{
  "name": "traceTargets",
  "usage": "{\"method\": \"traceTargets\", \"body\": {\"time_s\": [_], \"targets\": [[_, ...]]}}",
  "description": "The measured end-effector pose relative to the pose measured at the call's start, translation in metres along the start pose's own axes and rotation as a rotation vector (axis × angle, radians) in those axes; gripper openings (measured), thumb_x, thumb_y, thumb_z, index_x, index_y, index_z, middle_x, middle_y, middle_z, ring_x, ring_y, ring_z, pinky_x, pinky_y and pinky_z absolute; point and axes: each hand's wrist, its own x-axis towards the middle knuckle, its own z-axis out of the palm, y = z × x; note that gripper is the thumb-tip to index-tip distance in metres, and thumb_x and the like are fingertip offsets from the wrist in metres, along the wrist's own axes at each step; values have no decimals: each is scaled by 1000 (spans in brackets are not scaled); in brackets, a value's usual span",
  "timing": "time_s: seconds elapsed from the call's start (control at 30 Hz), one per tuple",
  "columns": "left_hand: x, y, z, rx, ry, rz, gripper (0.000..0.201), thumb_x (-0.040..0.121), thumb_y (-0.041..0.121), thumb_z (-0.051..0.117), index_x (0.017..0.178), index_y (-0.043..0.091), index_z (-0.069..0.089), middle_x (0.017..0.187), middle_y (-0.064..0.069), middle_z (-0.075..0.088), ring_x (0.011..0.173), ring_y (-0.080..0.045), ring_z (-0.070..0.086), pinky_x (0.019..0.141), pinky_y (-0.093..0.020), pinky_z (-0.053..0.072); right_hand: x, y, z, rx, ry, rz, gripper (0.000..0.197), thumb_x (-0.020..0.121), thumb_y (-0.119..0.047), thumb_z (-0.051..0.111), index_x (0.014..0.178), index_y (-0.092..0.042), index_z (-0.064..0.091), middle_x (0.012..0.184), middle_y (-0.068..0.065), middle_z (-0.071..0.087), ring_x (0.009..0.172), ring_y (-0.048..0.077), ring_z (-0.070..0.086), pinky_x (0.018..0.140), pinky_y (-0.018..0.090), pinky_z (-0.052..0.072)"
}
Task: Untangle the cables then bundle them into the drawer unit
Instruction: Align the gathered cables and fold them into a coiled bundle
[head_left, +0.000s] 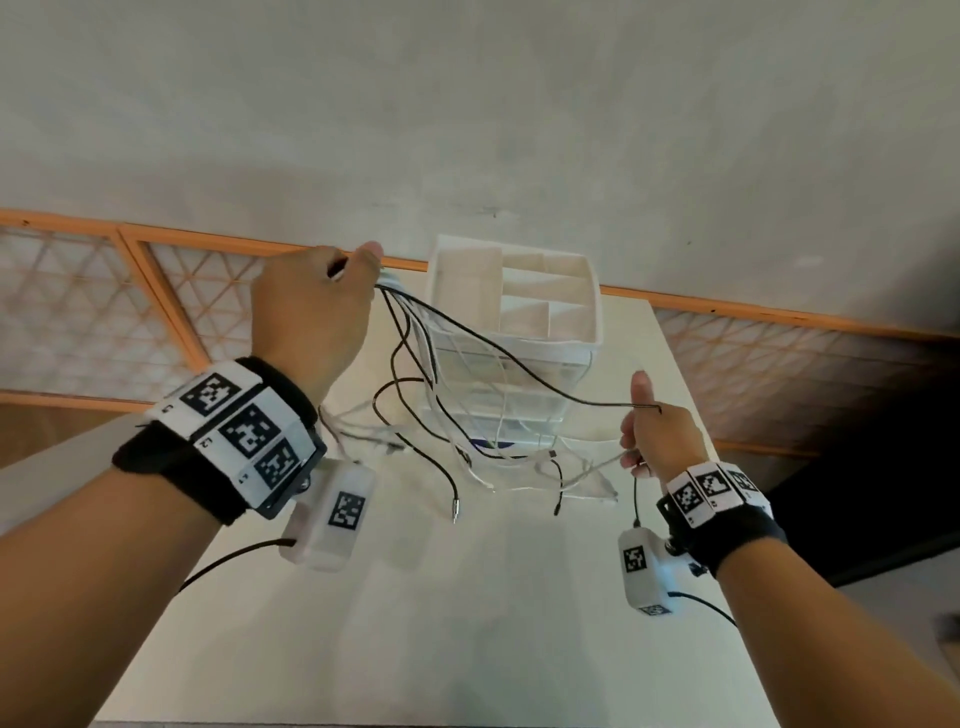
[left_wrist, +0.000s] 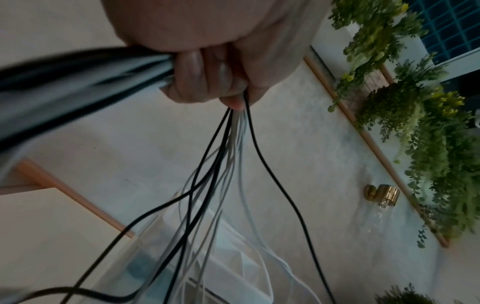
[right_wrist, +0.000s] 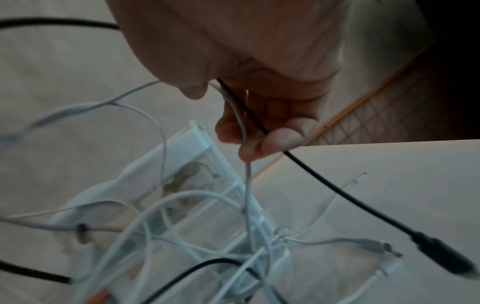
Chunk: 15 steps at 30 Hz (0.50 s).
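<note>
My left hand (head_left: 317, 306) is raised left of the white drawer unit (head_left: 511, 332) and grips a bundle of black and white cables (head_left: 415, 332) in its fist (left_wrist: 207, 82). The strands (left_wrist: 221, 164) hang down tangled in front of the unit, with plug ends dangling near the table. One black cable (head_left: 519, 364) runs across to my right hand (head_left: 657, 431), lower right of the unit. That hand's fingers (right_wrist: 259, 133) pinch this black cable (right_wrist: 337, 189) together with a white cable (right_wrist: 248, 181).
The drawer unit stands on a white table (head_left: 415, 623), its top tray split into open compartments. Its clear drawers face me behind the cables. An orange-framed lattice panel (head_left: 156, 291) runs behind the table. Hanging green plants (left_wrist: 415, 123) show in the left wrist view.
</note>
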Motion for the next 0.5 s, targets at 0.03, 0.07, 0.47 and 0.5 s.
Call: {"method": "traceTargets", "body": {"time_s": [0.03,0.07,0.47,0.5], "targets": [[-1,1,2,23,-28,17,56,96,43,55,76,-9,63,65,-29,53,55,-23,40,57,-33,31,-3,-7,1,-4,46,-85,77,87,-81,31,72,-13,63,67,7,68,60,27,66,65,41,57],[-3,0,5,62,-62,30,56,97,42,54,76,-10,63,67,-30,54,55,-25,41,55,-33,31,-6,-15,1,-6,103,-200,74,88,-80,30,72,-16,63,65,5,66,63,27,66,71,43,58],[-4,-17,0,-46,17,-111,42,95,39,56,66,9,64,53,-3,43,49,-19,37,57,-30,30,-9,-13,-15,-101,258,-228,31,95,-10,48,111,-16,74,105,6,73,102,27,66,90,32,52],[-6,-16,0,-13,-19,-97,45,95,40,56,68,5,65,54,-4,44,50,-21,39,56,-30,30,-10,-17,-14,-6,294,-325,30,97,-14,47,113,-16,73,98,5,74,93,23,68,90,38,56]]}}
